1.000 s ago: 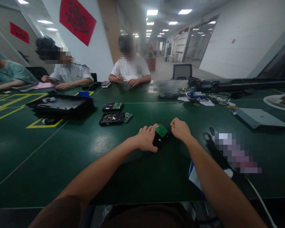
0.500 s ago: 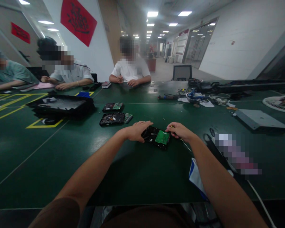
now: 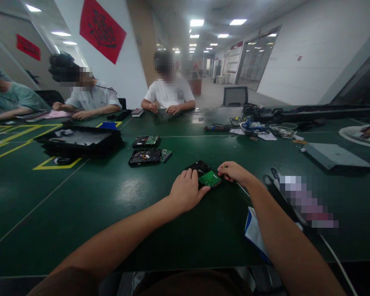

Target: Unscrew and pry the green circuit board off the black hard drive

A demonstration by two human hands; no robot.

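Note:
A black hard drive [image 3: 200, 167] with a green circuit board [image 3: 210, 178] lies on the green table in front of me. My left hand [image 3: 186, 189] grips its near left side, fingers over the top and thumb along the near edge. At the drive's right corner is my right hand [image 3: 232, 172], closed around a screwdriver [image 3: 244, 190]. The screwdriver's thin shaft points back under my right forearm, away from the drive. Its handle is mostly hidden by my fingers. Whether my right fingertips touch the drive, I cannot tell.
Two more opened hard drives [image 3: 145, 157] lie beyond my left hand, a loose circuit board [image 3: 165, 155] beside them. A black tray [image 3: 80, 137] stands left. To the right are a grey metal box [image 3: 337, 156], cables [image 3: 283, 129] and a white-blue packet [image 3: 255, 232]. Several people sit opposite.
My left hand has moved from the drive's far left side to its near left side. The drive has turned on the table. My right hand stays nearly in place with the screwdriver.

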